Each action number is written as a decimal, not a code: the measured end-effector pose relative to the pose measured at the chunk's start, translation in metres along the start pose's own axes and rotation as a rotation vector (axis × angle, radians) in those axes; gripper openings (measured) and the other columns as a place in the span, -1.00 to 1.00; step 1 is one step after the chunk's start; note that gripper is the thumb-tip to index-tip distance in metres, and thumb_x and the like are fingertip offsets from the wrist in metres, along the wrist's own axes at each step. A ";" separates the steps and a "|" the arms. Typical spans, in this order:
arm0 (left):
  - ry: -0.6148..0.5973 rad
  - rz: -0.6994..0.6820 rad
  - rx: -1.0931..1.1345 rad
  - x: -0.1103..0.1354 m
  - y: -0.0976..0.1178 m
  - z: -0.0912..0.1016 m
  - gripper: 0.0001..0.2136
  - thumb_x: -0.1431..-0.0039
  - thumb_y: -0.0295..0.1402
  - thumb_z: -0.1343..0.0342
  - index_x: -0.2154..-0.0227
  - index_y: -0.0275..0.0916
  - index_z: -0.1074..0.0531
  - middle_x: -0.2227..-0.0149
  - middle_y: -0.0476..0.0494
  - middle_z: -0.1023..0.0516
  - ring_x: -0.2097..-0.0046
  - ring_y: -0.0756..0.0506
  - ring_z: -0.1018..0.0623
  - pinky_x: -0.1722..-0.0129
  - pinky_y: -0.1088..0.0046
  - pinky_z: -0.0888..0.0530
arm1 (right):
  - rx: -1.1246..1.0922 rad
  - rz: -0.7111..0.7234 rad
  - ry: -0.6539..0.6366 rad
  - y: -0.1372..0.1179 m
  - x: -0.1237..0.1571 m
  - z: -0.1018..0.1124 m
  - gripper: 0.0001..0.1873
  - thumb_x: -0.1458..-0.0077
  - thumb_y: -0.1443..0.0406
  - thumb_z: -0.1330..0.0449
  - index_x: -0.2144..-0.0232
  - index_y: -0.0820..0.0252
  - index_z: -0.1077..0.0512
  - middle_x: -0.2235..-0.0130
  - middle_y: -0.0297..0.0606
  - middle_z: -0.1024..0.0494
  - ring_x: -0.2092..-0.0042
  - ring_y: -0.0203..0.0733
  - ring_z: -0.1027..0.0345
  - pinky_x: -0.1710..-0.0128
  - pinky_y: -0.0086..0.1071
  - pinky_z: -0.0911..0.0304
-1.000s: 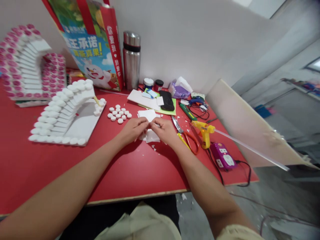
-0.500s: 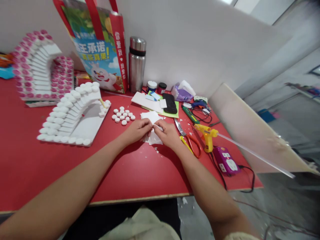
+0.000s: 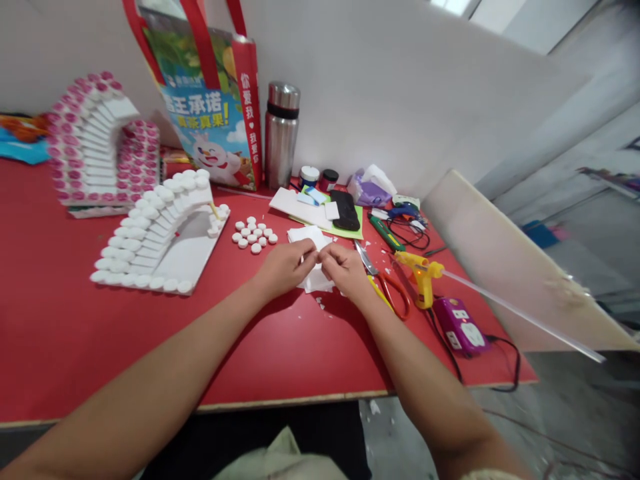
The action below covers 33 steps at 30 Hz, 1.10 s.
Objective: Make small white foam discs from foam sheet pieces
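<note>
I have both hands together a little above the bench (image 3: 300,357), roughly midway between its front and back edges. The fingers of my left hand (image 3: 287,267) are curled in, thumb towards forefinger, and my right hand (image 3: 347,270) mirrors it, the two sets of fingertips meeting or nearly so. I can't tell whether something small is pinched between them. Right below are the white sheets (image 3: 309,233), partly hidden by my hands, with white scraps (image 3: 320,305) on the front-edge side of them.

Just left of the sheets lies a loose cluster of white discs (image 3: 257,233). Farther towards the left edge is a white staircase model (image 3: 153,233) rimmed with similar discs, and behind it a pink-dotted model (image 3: 100,157). A shopping bag (image 3: 210,107) and a steel flask (image 3: 281,137) stand upright along the back edge.

Near my right hand are the red-handled shears (image 3: 371,268), blades pointing towards the back edge. Beyond them, by the right edge, is my yellow glue gun (image 3: 423,277), a clear stick jutting from its rear past that edge. The purple socket box (image 3: 463,327) sits nearer the front right corner.
</note>
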<state>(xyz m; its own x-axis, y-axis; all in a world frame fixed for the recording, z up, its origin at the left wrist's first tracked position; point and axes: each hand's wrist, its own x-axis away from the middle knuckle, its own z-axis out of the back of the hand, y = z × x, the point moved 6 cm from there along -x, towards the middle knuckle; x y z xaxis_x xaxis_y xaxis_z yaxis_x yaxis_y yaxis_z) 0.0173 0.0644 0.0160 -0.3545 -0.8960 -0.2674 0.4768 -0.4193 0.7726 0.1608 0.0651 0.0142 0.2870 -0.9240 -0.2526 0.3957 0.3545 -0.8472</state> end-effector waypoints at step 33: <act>0.063 -0.050 -0.178 0.005 -0.003 -0.003 -0.79 -0.37 -0.41 0.03 0.43 -0.22 -0.36 0.40 -0.13 -0.49 0.34 -0.11 -0.48 0.32 0.38 -0.34 | -0.024 -0.098 0.068 0.006 0.005 -0.011 -0.71 -0.23 0.11 -0.19 0.49 0.09 -0.36 0.57 -0.35 -0.53 0.59 -0.31 -0.26 0.55 -0.43 -0.17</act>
<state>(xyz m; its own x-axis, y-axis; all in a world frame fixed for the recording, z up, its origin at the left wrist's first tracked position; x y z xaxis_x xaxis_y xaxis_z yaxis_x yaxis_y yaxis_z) 0.0167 0.0603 0.0105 -0.3327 -0.8785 -0.3428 0.5964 -0.4776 0.6452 0.1549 0.0609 0.0026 0.1879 -0.9620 -0.1979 0.3977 0.2587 -0.8803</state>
